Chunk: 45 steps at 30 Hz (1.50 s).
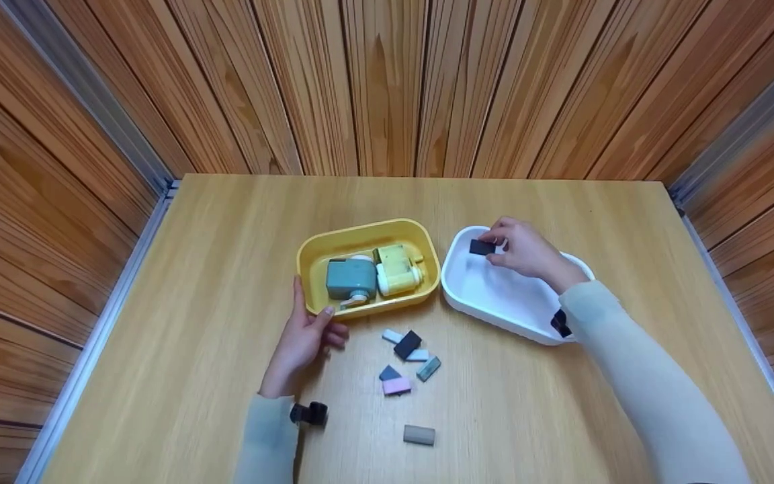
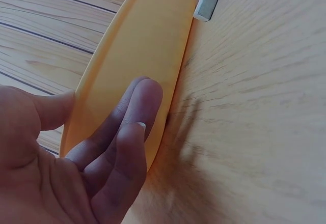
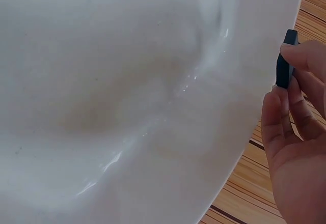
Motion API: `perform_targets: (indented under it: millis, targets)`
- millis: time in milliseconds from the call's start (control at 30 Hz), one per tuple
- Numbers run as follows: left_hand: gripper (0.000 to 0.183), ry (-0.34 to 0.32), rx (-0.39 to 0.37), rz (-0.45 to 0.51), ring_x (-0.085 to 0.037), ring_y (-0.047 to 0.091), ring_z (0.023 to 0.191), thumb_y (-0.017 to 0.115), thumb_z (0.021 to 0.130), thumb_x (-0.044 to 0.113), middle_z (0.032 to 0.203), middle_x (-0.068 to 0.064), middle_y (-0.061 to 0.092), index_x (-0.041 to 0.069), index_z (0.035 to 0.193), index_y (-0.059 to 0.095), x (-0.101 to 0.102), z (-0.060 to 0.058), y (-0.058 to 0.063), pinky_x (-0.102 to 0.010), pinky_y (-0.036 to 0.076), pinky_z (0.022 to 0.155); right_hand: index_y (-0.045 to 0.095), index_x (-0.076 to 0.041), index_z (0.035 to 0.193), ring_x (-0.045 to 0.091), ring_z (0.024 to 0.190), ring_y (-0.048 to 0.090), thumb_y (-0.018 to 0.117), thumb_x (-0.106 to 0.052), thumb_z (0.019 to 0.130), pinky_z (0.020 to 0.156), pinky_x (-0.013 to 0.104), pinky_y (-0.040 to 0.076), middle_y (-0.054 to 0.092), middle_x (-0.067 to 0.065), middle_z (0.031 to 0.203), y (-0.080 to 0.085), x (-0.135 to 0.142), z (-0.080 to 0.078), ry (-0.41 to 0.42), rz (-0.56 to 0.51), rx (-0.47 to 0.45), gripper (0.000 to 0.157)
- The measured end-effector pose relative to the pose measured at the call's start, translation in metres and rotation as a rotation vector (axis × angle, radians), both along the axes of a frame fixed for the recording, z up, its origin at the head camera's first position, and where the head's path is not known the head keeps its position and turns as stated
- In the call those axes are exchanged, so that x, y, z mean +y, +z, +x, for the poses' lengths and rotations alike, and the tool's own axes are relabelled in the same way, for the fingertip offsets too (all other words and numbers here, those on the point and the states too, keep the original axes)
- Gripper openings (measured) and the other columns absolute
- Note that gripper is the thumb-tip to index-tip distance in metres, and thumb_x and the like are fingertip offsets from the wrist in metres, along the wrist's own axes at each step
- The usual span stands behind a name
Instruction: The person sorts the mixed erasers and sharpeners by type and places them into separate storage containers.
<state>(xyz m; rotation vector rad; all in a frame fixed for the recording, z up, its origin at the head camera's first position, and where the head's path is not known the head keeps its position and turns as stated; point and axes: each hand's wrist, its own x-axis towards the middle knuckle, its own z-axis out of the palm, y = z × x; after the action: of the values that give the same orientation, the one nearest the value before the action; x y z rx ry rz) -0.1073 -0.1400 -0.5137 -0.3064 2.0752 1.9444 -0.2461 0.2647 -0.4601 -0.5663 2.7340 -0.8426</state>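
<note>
Thumb and fingertips of my right hand (image 1: 525,250) pinch a small black block (image 1: 482,247) over the far left part of the white bin (image 1: 494,296). In the right wrist view, that block (image 3: 287,58) stands on edge between the fingers, near the white rim. My left hand (image 1: 301,346) touches the near left corner of the yellow bin (image 1: 367,232), one straight finger along its left side. The left wrist view has the thumb at the rim and bent fingers (image 2: 145,102) beside the outer wall. Inside the yellow bin lie a blue-grey bottle-like object (image 1: 351,278) and a pale yellow one (image 1: 397,269).
Several small blocks lie in front of the bins, among them a black block (image 1: 408,344), a pink block (image 1: 397,386) and a dark triangular block (image 1: 389,372). Nearer me is a grey block (image 1: 419,435). Wood-patterned panels (image 1: 387,87) enclose the table's back and sides.
</note>
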Motion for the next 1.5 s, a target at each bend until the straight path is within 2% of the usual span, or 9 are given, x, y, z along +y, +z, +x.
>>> perform_targets:
  millis: [267,533,700,933,1133,1333,1500]
  targets:
    - [0.082,0.007,-0.029,-0.007,-0.035,0.071,0.082,0.048,0.107,0.028,0.094,-0.017,0.072,0.048,0.153,-0.016,0.000,0.001,0.000,-0.037,0.055,0.065,0.069,-0.007,0.127,0.028,0.102,0.054,0.073,-0.008,0.090,0.088,0.045,0.048,0.057,0.008,0.115,-0.006,-0.004,-0.004,-0.005,0.038,-0.016,0.038]
    - [0.082,0.009,-0.018,-0.020,-0.034,0.070,0.081,0.047,0.107,0.026,0.094,-0.016,0.072,0.047,0.154,-0.017,-0.001,0.001,-0.002,-0.038,0.055,0.066,0.070,-0.008,0.126,0.026,0.101,0.058,0.074,-0.008,0.089,0.091,0.045,0.051,0.059,0.006,0.113,-0.014,-0.008,0.000,0.050,0.118,0.029,0.037]
    - [0.082,0.015,-0.036,-0.018,-0.034,0.070,0.082,0.048,0.106,0.028,0.095,-0.016,0.072,0.050,0.153,-0.016,-0.001,0.002,-0.001,-0.038,0.054,0.066,0.070,-0.008,0.124,0.027,0.106,0.060,0.075,-0.008,0.089,0.094,0.046,0.050,0.062,0.007,0.118,-0.018,-0.012,0.002,0.047,0.110,-0.002,0.036]
    - [0.084,0.001,0.007,-0.008,-0.036,0.070,0.080,0.050,0.106,0.026,0.094,-0.018,0.072,0.046,0.155,-0.015,0.000,0.001,0.001,-0.038,0.055,0.063,0.071,-0.006,0.124,0.026,0.104,0.060,0.077,-0.009,0.087,0.095,0.047,0.048,0.064,0.009,0.118,-0.033,-0.012,0.000,0.068,0.100,-0.039,0.038]
    - [0.083,0.006,-0.023,-0.003,-0.036,0.070,0.081,0.049,0.106,0.026,0.096,-0.018,0.072,0.050,0.153,-0.015,0.000,0.001,0.001,-0.039,0.054,0.065,0.071,-0.010,0.124,0.024,0.103,0.059,0.077,-0.011,0.088,0.095,0.046,0.048,0.064,0.006,0.116,-0.040,-0.013,-0.001,0.057,0.110,-0.063,0.037]
    - [0.082,0.012,-0.016,0.002,-0.036,0.070,0.080,0.048,0.106,0.026,0.094,-0.018,0.072,0.049,0.153,-0.015,0.000,0.000,0.001,-0.038,0.054,0.062,0.069,-0.011,0.127,0.025,0.107,0.060,0.076,-0.012,0.089,0.097,0.048,0.048,0.065,0.005,0.117,-0.040,-0.013,-0.001,0.035,0.115,-0.101,0.039]
    - [0.082,0.013,-0.024,0.008,-0.037,0.069,0.080,0.047,0.107,0.026,0.094,-0.018,0.072,0.050,0.153,-0.016,0.000,0.000,0.000,-0.038,0.054,0.061,0.067,-0.011,0.129,0.025,0.107,0.061,0.076,-0.013,0.088,0.097,0.048,0.048,0.067,0.005,0.117,-0.036,-0.012,-0.001,0.010,0.055,-0.138,0.042]
